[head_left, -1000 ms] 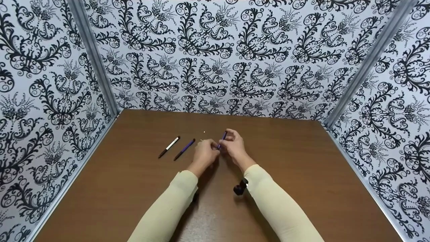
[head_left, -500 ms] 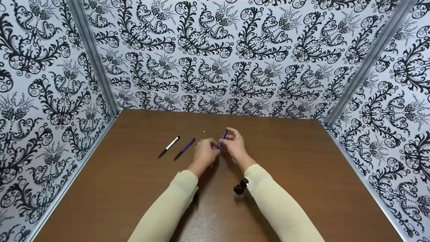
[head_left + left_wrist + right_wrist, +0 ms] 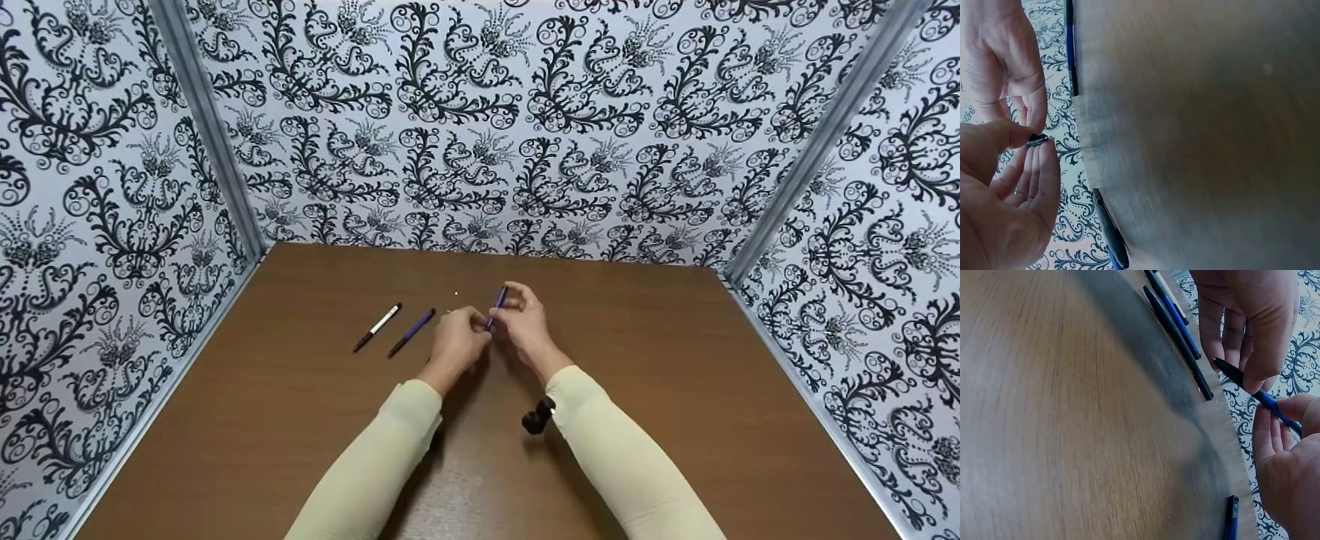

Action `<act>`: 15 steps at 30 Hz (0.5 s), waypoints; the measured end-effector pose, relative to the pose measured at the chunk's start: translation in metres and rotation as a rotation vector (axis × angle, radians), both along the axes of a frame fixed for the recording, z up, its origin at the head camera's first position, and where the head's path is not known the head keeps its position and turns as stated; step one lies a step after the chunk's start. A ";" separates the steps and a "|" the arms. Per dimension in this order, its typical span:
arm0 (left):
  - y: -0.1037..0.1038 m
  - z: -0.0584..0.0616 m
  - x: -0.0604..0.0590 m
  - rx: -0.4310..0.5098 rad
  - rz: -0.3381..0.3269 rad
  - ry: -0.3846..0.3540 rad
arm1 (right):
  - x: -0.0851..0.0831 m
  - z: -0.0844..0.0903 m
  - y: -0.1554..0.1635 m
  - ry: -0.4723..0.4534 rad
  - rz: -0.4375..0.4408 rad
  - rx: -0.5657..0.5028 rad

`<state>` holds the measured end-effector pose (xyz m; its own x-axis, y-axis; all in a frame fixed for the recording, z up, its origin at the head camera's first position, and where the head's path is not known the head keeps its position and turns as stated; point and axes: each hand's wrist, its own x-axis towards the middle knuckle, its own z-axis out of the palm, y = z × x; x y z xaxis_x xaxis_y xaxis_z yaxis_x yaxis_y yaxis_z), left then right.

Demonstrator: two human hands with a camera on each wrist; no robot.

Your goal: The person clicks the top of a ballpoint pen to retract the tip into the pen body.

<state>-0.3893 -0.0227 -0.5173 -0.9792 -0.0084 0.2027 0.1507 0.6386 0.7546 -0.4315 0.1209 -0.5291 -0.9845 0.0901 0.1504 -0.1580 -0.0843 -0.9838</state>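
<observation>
Left hand's grip (image 3: 459, 339) is pinching the black front of a slim blue-and-black pen (image 3: 1267, 401); right hand's grip (image 3: 523, 324) is pinching its blue barrel, pen tilting above the brown wooden bench (image 3: 637, 360).

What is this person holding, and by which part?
A blue-and-black pen: the left hand pinches its black grip end, and the right hand holds its blue barrel.
</observation>
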 end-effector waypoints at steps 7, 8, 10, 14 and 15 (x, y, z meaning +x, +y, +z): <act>0.000 0.000 -0.001 0.011 0.007 -0.007 | -0.001 0.002 0.000 0.011 -0.008 -0.006; 0.000 0.000 -0.002 0.013 0.009 -0.009 | -0.001 0.002 0.000 0.012 -0.009 -0.007; 0.000 -0.001 -0.002 0.017 0.012 -0.010 | -0.001 0.003 0.000 0.015 -0.011 -0.007; 0.001 -0.001 -0.003 0.033 0.012 -0.012 | -0.001 0.004 0.000 0.018 -0.013 -0.018; 0.001 -0.001 -0.003 0.036 0.010 -0.014 | -0.001 0.004 0.000 0.018 -0.013 -0.020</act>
<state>-0.3922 -0.0221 -0.5186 -0.9817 -0.0255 0.1888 0.1339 0.6126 0.7789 -0.4328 0.1208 -0.5249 -0.9804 0.1061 0.1659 -0.1767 -0.1016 -0.9790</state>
